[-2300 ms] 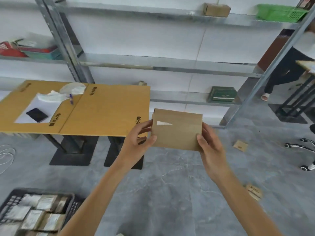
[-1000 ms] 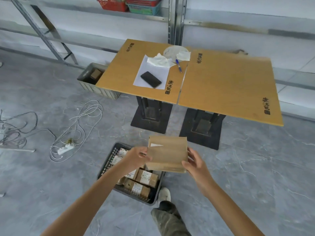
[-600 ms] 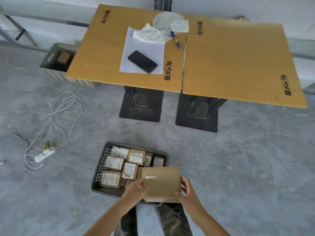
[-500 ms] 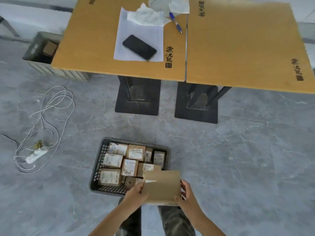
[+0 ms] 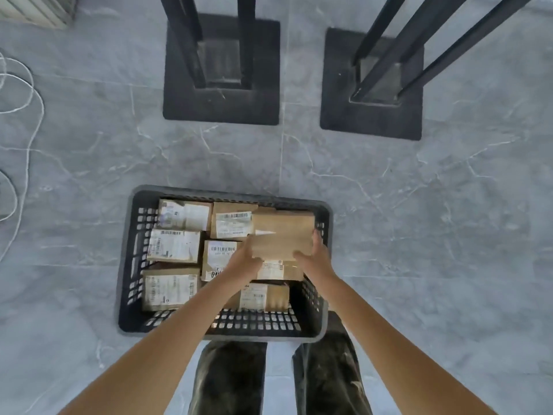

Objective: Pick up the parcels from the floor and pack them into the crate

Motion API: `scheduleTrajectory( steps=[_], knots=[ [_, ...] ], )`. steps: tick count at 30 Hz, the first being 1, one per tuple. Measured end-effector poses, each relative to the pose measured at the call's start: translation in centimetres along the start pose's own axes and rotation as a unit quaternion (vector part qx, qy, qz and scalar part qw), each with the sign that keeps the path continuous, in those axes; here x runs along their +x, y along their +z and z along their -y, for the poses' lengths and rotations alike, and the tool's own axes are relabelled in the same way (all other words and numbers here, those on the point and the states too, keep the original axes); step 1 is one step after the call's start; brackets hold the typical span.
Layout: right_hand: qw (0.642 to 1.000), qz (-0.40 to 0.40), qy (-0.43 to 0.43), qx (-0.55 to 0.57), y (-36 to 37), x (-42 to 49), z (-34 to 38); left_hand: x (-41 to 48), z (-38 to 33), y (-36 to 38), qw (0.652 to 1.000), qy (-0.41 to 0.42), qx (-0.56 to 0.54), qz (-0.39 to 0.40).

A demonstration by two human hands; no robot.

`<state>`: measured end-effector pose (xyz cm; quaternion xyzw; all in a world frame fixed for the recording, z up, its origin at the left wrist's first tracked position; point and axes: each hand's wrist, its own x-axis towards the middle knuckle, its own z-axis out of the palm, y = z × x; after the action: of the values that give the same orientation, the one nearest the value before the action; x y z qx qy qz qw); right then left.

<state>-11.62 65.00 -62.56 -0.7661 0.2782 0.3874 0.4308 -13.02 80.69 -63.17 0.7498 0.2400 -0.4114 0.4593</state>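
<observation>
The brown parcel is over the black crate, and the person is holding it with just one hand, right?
Not quite. The head view shows both hands on the brown parcel: the left hand grips its near left corner and the right hand its near right corner. The rest is right: it is over the black crate, which holds other parcels.

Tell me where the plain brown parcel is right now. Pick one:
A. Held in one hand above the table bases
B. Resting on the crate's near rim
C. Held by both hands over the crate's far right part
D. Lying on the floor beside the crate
C: the left hand and right hand grip the brown parcel at its near corners, above the labelled parcels inside the black crate.
</observation>
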Motion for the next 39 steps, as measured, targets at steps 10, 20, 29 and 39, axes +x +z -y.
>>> scheduleTrajectory(
  steps=[10,20,29,39],
  knots=[
    [0.995,0.019,-0.04,-0.094,0.7,9.0,-5.4,9.0,1.2,5.3,0.966,0.04,0.255,0.031],
    [0.902,0.009,-0.163,-0.399,-0.8,6.4,-5.0,7.8,-0.1,4.3,0.861,0.109,0.497,0.022],
    [0.888,-0.047,-0.251,-0.382,-9.4,-2.4,1.1,-2.4,-7.0,-4.2,0.881,0.155,0.444,-0.043],
    [0.885,-0.146,-0.38,-0.226,-18.2,-23.5,17.0,-26.3,-21.4,-14.9,0.876,0.251,0.374,-0.173]
  ],
)
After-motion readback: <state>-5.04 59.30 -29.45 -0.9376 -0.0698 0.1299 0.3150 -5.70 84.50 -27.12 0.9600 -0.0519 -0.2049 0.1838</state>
